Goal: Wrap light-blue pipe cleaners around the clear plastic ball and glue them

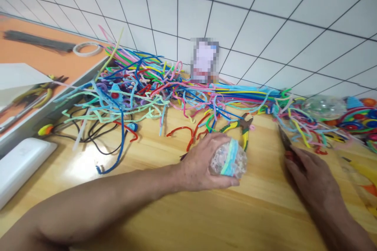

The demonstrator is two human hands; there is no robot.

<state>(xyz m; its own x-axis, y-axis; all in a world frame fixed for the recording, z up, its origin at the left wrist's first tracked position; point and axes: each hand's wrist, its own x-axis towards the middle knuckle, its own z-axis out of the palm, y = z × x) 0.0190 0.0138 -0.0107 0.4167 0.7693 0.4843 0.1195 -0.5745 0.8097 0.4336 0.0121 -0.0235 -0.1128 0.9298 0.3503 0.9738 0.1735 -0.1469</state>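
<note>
**Left hand [194, 160] grips a clear round ball with pale blue and green bands [228, 158]; right hand [313, 176] holds a dark-bladed tool with a red handle [285, 140]**

The ball sits just right of the centre of the frame, above the pale wooden surface [212, 219]. The left hand's fingers curve around it, thumb along its lower edge. At the right of the frame, the right hand's fingers are closed around the tool's red handle, its narrow tip pointing toward the top; blur hides what kind of tool it is.

Just beyond the ball lie yellow-and-green-handled pliers [245, 124]. A tangled heap of multicoloured fuzzy craft stems [138, 82] spreads across the middle of the frame, against the white tiled wall [165, 11]. Thin black cords [103, 152] loop at centre left, near a white rounded box [23, 168] at the left edge. Another clear, shiny ball [325, 106] rests at the right, beyond the right hand. At upper left, a white ring-shaped roll [87, 49] lies beside a bundle of thin grey rods [38, 41].
</note>
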